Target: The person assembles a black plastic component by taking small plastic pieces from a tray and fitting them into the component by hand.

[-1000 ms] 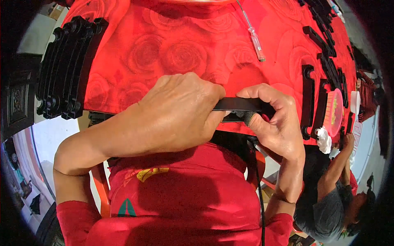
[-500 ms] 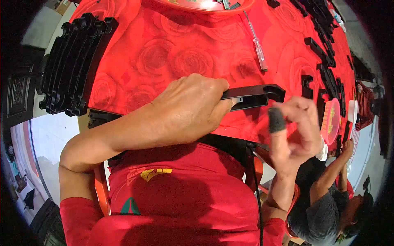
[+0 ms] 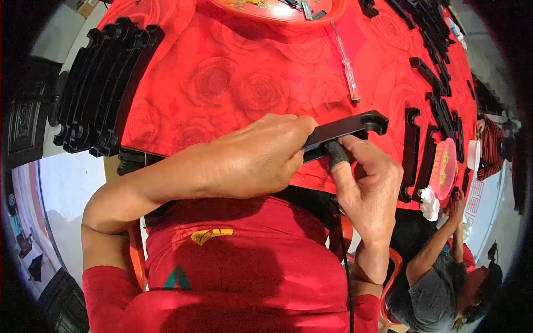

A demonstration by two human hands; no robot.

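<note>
Crosswise above the red rose tablecloth [image 3: 244,83], the black bar [image 3: 347,126] runs left-right: left hand [image 3: 255,158] clamps its near end, right hand [image 3: 369,183] pinches underneath.

The long bar [image 3: 341,129] is sitting at centre on the bench [image 3: 233,83], with the left hand [image 3: 250,158] lying at its eight o'clock and the right hand [image 3: 369,183] at five. The screwdriver [image 3: 347,69] is lying at twelve, the stacked parts [image 3: 102,89] at nine, more bars [image 3: 413,150] at three.
</note>
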